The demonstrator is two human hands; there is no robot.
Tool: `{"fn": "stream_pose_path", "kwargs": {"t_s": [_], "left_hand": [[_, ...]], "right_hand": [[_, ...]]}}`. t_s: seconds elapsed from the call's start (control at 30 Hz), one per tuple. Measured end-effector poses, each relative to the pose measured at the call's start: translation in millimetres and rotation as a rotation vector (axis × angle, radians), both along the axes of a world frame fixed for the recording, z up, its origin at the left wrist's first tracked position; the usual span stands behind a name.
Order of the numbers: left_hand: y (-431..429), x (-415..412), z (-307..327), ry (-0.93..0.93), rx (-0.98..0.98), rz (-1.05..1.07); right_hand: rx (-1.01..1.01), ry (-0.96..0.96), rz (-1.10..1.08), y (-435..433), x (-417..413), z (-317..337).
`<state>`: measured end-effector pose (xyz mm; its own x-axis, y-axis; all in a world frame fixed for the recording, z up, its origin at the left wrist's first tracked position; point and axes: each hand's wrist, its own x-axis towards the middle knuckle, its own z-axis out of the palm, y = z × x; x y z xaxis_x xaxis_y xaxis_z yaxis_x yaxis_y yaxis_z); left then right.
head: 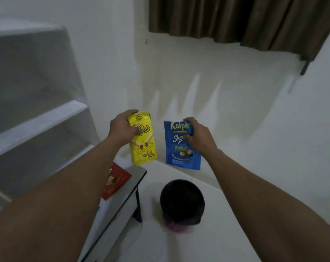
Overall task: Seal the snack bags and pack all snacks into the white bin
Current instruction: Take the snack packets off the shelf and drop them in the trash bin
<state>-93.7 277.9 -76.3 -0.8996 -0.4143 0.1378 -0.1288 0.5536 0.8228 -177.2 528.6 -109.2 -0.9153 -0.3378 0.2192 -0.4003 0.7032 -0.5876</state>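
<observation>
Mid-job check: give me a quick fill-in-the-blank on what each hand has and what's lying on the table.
1. The left hand holds the ____ bag.
2. The right hand holds the ____ bag.
3. On the table lies a ____ pack.
4. Both held bags are ____ the table, not resting on it.

Missing words: yellow; blue; red; above

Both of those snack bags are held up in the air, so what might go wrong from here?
1. The right hand pinches the blue bag only near its top, so it might slip and fall to the floor.
2. The left hand holds the yellow bag beyond the table edge, above the floor.
3. No white bin is in view, so packing may mean carrying both bags without looking.
</observation>
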Motion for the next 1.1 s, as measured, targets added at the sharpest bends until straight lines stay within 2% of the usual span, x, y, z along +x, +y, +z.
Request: {"fn": "stream_pose_path", "kwargs": {"t_s": [0.23, 0.57, 0.8, 0.97, 1.1], "left_hand": [[67.6, -65.0, -107.7, -0.096, 0.066, -0.037], [120.9, -147.5, -327.7, -0.242, 0.072, 0.063], [139.6, -179.4, -469.8, -0.352, 0.056, 0.104], [154.4, -188.4, -532.9, -0.461, 0.097, 0.119], [160.0, -183.1, -545.9, -0.597, 0.107, 0.091]], "right_hand": [[0.01, -0.148, -0.126, 63.9, -44.3, -108.0], [0.021, -0.327, -0.187, 101.6, -120.2, -308.0], [0.03, -0.373, -0.19, 98.7, -144.6, -443.9], [0.089, -0.434, -0.153, 97.3, -148.0, -508.7], [0.227, -0.478, -0.117, 101.9, -141.5, -520.1]]}}
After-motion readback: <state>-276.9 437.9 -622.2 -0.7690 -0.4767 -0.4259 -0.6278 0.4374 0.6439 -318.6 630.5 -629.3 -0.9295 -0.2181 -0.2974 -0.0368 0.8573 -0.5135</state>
